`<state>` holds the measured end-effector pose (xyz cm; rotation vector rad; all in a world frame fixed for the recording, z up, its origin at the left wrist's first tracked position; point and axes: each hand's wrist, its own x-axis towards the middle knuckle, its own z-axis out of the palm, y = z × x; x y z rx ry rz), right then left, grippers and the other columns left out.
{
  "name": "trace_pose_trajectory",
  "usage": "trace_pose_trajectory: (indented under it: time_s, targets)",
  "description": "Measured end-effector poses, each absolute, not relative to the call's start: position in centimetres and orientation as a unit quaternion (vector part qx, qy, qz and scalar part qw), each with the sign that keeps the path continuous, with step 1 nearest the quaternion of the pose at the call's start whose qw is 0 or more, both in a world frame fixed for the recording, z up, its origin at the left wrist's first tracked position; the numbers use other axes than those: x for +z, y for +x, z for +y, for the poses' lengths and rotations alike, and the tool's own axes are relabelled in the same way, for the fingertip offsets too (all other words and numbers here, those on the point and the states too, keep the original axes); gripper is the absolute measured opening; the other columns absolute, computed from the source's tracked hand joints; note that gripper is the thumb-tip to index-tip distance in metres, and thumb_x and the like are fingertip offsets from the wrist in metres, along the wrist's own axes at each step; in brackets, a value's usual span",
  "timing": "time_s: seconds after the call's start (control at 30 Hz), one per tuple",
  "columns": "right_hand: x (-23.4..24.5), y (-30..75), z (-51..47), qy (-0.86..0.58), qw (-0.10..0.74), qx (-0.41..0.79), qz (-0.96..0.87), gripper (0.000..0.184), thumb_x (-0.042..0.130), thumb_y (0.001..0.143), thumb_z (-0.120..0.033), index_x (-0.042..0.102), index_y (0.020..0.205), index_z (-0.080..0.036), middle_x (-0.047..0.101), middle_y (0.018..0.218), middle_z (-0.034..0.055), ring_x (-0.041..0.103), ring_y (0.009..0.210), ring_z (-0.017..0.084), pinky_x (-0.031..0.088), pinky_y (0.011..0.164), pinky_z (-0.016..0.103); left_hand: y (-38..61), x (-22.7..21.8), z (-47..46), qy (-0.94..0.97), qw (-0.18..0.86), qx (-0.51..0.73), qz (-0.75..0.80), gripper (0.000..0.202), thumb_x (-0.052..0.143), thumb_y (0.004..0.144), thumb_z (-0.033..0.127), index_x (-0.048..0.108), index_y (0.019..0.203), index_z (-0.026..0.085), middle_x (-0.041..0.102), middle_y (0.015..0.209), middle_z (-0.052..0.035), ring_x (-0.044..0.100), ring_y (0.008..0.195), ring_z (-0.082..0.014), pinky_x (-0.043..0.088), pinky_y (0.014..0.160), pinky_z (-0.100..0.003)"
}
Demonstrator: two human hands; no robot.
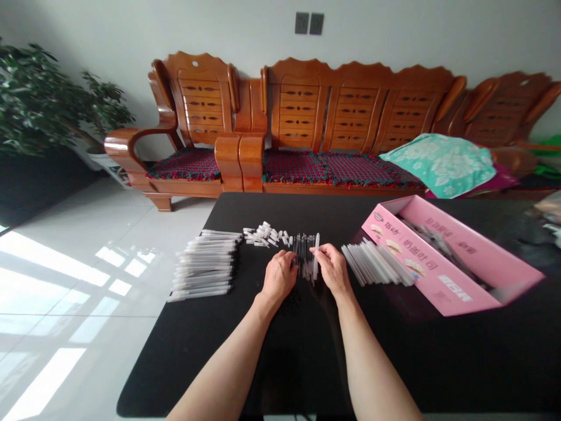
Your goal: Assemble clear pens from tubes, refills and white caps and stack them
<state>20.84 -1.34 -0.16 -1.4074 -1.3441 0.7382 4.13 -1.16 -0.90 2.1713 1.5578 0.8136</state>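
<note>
My right hand (333, 266) pinches a translucent white pen barrel (316, 250), held nearly upright over the table. Beside it, my left hand (279, 273) has its fingers drawn together at the left edge of a row of thin dark pen refills (302, 247). Whatever those left fingers hold is too small or hidden to make out. Small white pen caps (266, 234) lie in a loose heap beyond the left hand. To the left is a stack of white pens (204, 263) with dark tips. More pen barrels (377, 263) lie side by side right of my right hand.
A pink open box (438, 266) with dark contents stands on the black table (210, 362) at the right. Behind the table runs a wooden sofa (302, 117) with a turquoise cushion (442, 164). A plant (39, 99) is at the far left.
</note>
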Motion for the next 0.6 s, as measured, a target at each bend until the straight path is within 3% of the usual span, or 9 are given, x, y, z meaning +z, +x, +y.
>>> trace_pose_trajectory:
  time_s: [0.2,0.3,0.5,0.6]
  targets:
    - [-0.7,21.0,-1.1,-0.579,0.527,0.304,-0.543,0.024,0.059,0.083,-0.040,0.067,0.085,-0.017,0.071,0.077,0.0055,0.065,0.072,0.020,0.048,0.065,0.029,3.8,-0.4,-1.0,0.718,0.166,0.275,0.618,0.032,0.057,0.079,0.012,0.069,0.108,0.020,0.070,0.089,-0.0067,0.066,0.079,-0.0191,0.046,0.073,-0.028]
    - [-0.7,21.1,-1.1,-0.583,0.553,0.326,-0.498,0.022,0.062,0.081,-0.038,0.065,0.079,-0.017,0.072,0.072,0.0051,0.061,0.060,0.016,0.047,0.055,0.025,3.2,-0.1,-0.9,0.682,0.202,0.295,0.637,0.035,0.058,0.077,0.012,0.071,0.108,0.020,0.073,0.084,-0.0055,0.067,0.077,-0.0189,0.046,0.072,-0.027]
    - [-0.3,21.1,-1.1,-0.519,0.639,0.431,-0.370,0.024,0.069,0.075,-0.039,0.060,0.076,-0.017,0.070,0.060,0.0023,0.044,0.034,0.007,0.027,0.030,0.017,1.4,0.4,-0.6,0.595,0.395,0.390,0.581,0.032,0.061,0.074,0.020,0.074,0.103,0.017,0.071,0.074,-0.0028,0.065,0.067,-0.0154,0.046,0.062,-0.024]
    - [-0.1,21.2,-1.1,-0.471,0.666,0.483,-0.317,0.026,0.074,0.071,-0.037,0.061,0.080,-0.016,0.072,0.062,0.0039,0.051,0.035,0.009,0.030,0.028,0.017,1.1,0.5,-0.6,0.551,0.514,0.406,0.518,0.032,0.063,0.074,0.026,0.074,0.102,0.013,0.068,0.067,-0.0023,0.060,0.058,-0.0132,0.042,0.052,-0.021]
